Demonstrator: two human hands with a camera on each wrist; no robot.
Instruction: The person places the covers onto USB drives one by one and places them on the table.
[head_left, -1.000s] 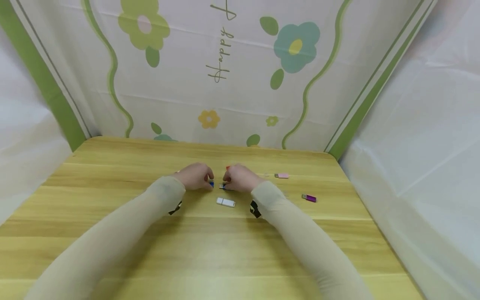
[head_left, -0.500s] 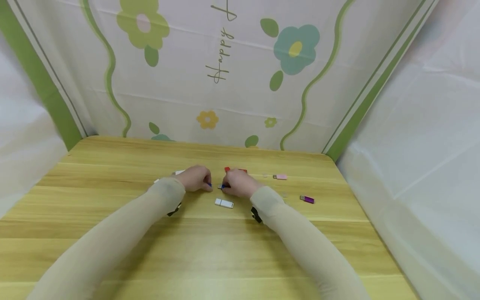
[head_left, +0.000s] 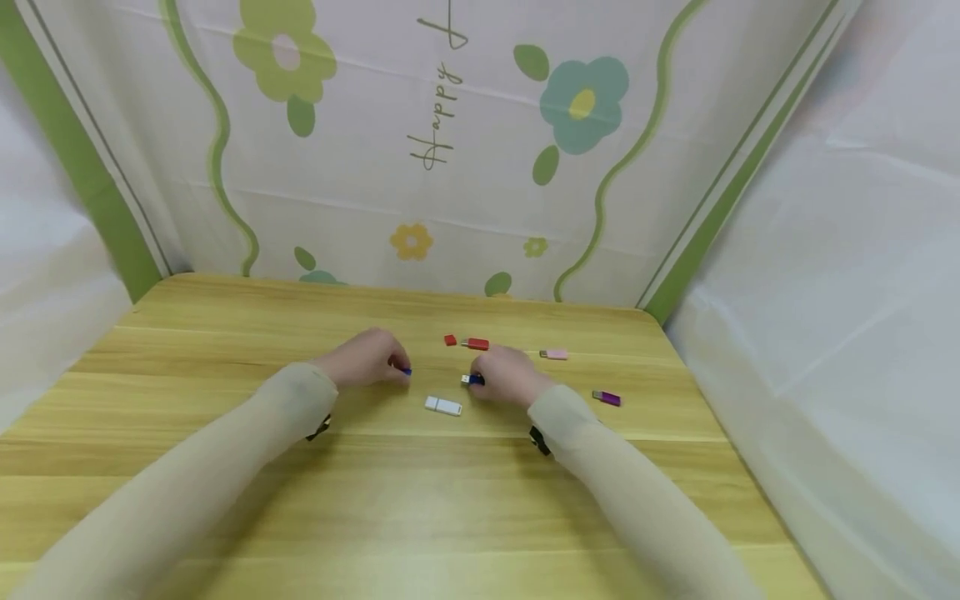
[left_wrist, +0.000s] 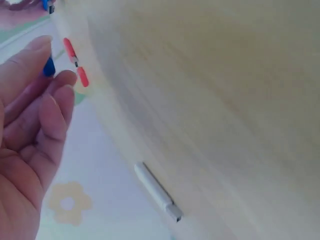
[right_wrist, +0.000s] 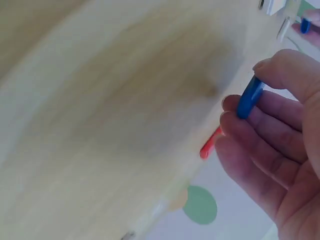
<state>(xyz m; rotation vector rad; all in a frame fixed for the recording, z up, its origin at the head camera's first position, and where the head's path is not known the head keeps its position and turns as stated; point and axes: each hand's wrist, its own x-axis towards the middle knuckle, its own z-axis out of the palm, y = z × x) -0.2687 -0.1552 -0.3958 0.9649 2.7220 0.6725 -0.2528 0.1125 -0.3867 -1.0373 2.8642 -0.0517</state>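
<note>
My left hand [head_left: 366,358] pinches a small blue cap [left_wrist: 49,67] between thumb and fingers, just above the table. To its right, my right hand [head_left: 506,375] holds a blue USB stick [right_wrist: 250,97] by its body. Its bare metal plug [head_left: 466,379] points toward the left hand in the head view. A gap of table lies between the cap and the stick. Beyond the right hand, a red USB stick [head_left: 476,343] lies with its plug bare, and a red cap [head_left: 450,340] sits beside it. Nearer me lies a white USB stick [head_left: 443,406].
On the right of the wooden table [head_left: 420,500] lie a pink USB stick [head_left: 555,354] and a purple USB stick [head_left: 607,398]. A pale USB stick [left_wrist: 156,187] shows in the left wrist view. Printed cloth [head_left: 337,167] rises behind the table.
My hands have moved apart, the left hand leftward with the blue cap, the right hand rightward with the blue USB stick. The red USB stick and red cap have come into full view.
</note>
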